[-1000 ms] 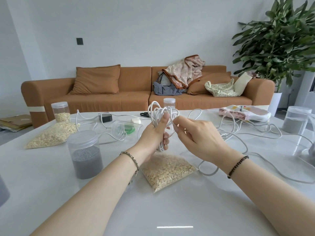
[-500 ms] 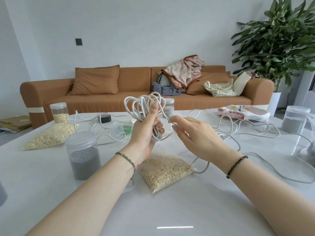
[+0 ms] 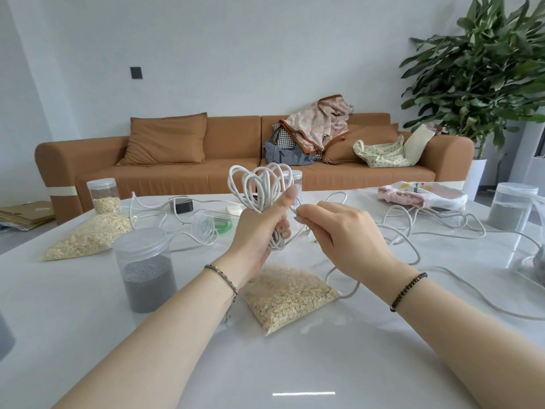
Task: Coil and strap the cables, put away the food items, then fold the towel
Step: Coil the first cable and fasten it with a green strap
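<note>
Loops that sat tight against the left hand (image 3: 259, 231) a second ago now fan out above it, and the bundle rides a little higher. That hand is closed in a full fist round the waist of the white coil (image 3: 259, 184), thumb upright and pressed against the strands. The loop ends stand clear above the fist and a shorter bunch shows below the fingers. Just right of this grip, the right hand (image 3: 339, 234) has its fingers curled and pinches the free run (image 3: 354, 290) of the same cable close beside the left thumb. From the pinch the cable drops below both hands, bends beside the bag of oats (image 3: 289, 293) lying directly under the grip, and trails off to the right across the table (image 3: 295, 364). Assessment: coiling is under way, much length is still unwound and no strap is fitted. Each new turn should match the loops above the fist in size and be laid under the thumb before it clamps again. The fanned loops suggest a slack hold, so a firmer squeeze at the waist is advised. The pinch should slide along the run rather than drag it, since the slack lies among other cables further right and may snag. Green bands (image 3: 222, 224) inside a clear tub, beyond and left of the grip, may be straps; this cannot be confirmed.
</note>
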`<state>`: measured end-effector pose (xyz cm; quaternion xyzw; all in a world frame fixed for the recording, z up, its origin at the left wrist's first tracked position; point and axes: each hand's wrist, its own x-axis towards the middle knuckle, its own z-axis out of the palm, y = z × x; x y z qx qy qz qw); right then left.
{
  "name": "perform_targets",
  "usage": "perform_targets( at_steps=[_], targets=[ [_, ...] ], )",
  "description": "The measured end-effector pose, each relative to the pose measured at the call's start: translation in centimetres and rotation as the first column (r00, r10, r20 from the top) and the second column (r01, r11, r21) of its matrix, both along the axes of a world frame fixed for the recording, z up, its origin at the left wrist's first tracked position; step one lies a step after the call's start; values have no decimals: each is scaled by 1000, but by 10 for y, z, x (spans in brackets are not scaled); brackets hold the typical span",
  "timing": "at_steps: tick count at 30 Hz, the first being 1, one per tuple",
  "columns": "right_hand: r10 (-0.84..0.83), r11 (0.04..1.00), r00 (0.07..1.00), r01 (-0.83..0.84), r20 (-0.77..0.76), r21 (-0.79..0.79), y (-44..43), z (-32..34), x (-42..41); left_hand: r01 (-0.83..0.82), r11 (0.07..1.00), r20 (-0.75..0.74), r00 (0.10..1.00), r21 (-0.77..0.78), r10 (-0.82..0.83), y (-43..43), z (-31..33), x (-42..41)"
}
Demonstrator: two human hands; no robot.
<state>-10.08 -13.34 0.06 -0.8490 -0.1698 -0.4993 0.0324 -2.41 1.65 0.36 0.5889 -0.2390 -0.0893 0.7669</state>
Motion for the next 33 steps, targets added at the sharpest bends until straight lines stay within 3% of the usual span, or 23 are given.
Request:
perform_targets(
  at_steps=[4, 9, 15, 27, 30, 33],
  targets=[
    [25, 997, 1000, -23, 18, -76, 5, 0, -1, 53, 998, 12, 999, -34, -53, -3, -2, -3],
    [81, 997, 997, -81, -14, 15, 8, -2, 1, 65, 997, -36, 997, -39, -66, 1, 1, -1],
    [90, 994, 991, -83, -102, 73, 7, -3, 1, 130, 950, -72, 985, -283, -156, 10, 14, 1],
    [311, 929, 900, -219, -307, 300, -8, -1, 2, -93, 806, -70, 995, -584, 64, 22, 39, 9],
    [305, 924, 893, -193, -331, 330, -17, -4, 6, -102, 800, -50, 995, -591, 90, 22, 41, 6],
    [200, 953, 862, -60, -466, 298, -36, -9, 12, -98, 790, -72, 995, -605, 68, 24, 44, 5]
  ],
)
